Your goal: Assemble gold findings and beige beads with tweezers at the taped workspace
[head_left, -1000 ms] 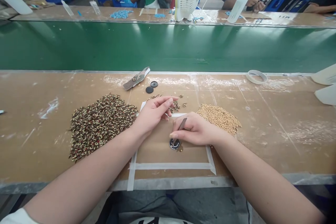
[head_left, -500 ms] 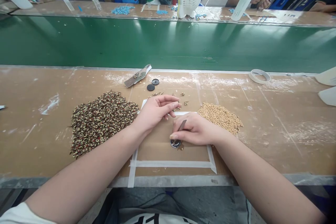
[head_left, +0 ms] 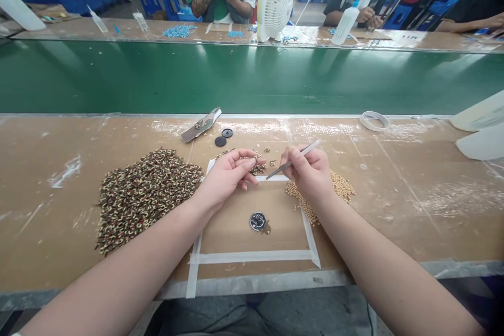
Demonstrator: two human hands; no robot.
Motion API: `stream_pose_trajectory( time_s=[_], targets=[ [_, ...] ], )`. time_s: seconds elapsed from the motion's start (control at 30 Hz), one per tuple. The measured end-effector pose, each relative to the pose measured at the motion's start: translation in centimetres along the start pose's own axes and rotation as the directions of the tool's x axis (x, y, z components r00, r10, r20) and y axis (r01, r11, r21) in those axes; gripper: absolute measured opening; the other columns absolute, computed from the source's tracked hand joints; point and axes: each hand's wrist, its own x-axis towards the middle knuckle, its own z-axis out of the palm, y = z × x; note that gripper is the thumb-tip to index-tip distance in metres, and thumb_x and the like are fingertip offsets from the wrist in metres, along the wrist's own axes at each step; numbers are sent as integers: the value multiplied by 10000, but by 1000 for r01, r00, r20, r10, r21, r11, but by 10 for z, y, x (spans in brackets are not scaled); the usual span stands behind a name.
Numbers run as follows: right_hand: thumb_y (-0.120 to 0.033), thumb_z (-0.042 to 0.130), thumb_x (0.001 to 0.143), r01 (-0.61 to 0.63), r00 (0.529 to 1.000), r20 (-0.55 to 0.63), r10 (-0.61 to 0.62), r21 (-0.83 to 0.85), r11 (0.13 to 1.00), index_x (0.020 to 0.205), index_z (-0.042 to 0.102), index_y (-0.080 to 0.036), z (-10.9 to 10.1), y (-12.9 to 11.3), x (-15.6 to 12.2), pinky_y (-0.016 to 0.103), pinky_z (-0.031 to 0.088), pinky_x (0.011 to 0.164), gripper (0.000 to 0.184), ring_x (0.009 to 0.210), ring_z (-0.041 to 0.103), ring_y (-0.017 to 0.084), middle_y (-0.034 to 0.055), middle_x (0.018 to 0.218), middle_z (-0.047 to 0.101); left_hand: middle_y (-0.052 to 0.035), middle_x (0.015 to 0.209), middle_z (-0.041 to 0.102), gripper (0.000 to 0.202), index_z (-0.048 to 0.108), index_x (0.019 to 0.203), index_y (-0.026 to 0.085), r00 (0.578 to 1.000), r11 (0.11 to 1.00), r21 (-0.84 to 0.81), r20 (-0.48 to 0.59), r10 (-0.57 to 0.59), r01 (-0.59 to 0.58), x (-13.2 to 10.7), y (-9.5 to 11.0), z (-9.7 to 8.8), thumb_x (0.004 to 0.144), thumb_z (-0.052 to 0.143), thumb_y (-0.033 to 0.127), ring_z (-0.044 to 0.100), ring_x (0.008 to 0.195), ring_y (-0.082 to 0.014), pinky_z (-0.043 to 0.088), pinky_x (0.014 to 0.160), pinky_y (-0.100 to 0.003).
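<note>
My right hand (head_left: 309, 170) grips slim metal tweezers (head_left: 295, 158), whose tip points down and left toward my other hand. Thumb and fingers of my left hand (head_left: 230, 170) are pinched together; what lies between them is too small to make out. Below both hands a small round black cap (head_left: 258, 221) with shiny liquid in it sits on the brown board, a wet smear beside it. Several small brown-and-cream pieces (head_left: 259, 169) lie just behind my left fingertips. A heap of tan beads (head_left: 342, 185) is partly hidden behind my right hand and wrist.
Left of my left arm spreads a big pile of small brown-and-cream pieces (head_left: 147, 199). Farther back are two black caps (head_left: 221, 141), a camouflage-patterned strip (head_left: 201, 125) and a tape roll (head_left: 374, 121). Beyond the green belt (head_left: 157, 79) stand a fan (head_left: 273, 2) and people working.
My right hand has lifted the tweezers out of the black cap and moved up and right, near the tan beads. My left hand stays pinched in about the same place. The view has tilted slightly.
</note>
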Motion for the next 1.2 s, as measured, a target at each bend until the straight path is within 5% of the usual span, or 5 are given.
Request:
stream_pose_trajectory(
  time_s=[0.2, 0.6, 0.97, 1.2],
  targets=[
    [-547, 661, 981, -52, 977, -208, 54, 16, 999, 760, 671, -235, 2, 4, 6, 308, 278, 466, 382, 461, 396, 110, -37, 525, 484, -126, 1187, 779, 340, 634, 1118, 174, 1000, 999, 34, 7, -6, 6, 0, -1, 0, 910, 759, 413, 687, 640, -87, 471, 528, -189],
    [-587, 651, 968, -87, 969, -227, 98, 59, 994, 750, 643, -236, 2, 9, 8, 301, 279, 460, 413, 460, 377, 109, -45, 517, 452, -20, 795, 692, 292, 770, 1064, 188, 1000, 994, 112, -6, 17, -16, -3, 0, 3, 844, 807, 376, 550, 582, -88, 435, 524, -210],
    [-590, 644, 973, -64, 969, -243, 53, -37, 997, 758, 670, -234, 4, 7, 6, 301, 316, 452, 417, 457, 395, 109, -40, 520, 474, 8, 675, 656, 300, 805, 1110, 215, 1000, 986, 166, 14, 12, -14, -5, -2, 2, 880, 778, 405, 497, 528, -95, 412, 543, -243],
    [-561, 671, 965, -89, 962, -263, 72, -56, 994, 745, 682, -232, 6, 11, 6, 291, 324, 445, 396, 451, 412, 103, -34, 533, 502, -26, 716, 731, 295, 789, 1042, 195, 1000, 990, 140, -29, 9, -5, -5, -3, 6, 811, 851, 368, 613, 548, -115, 409, 486, -227]
  ],
)
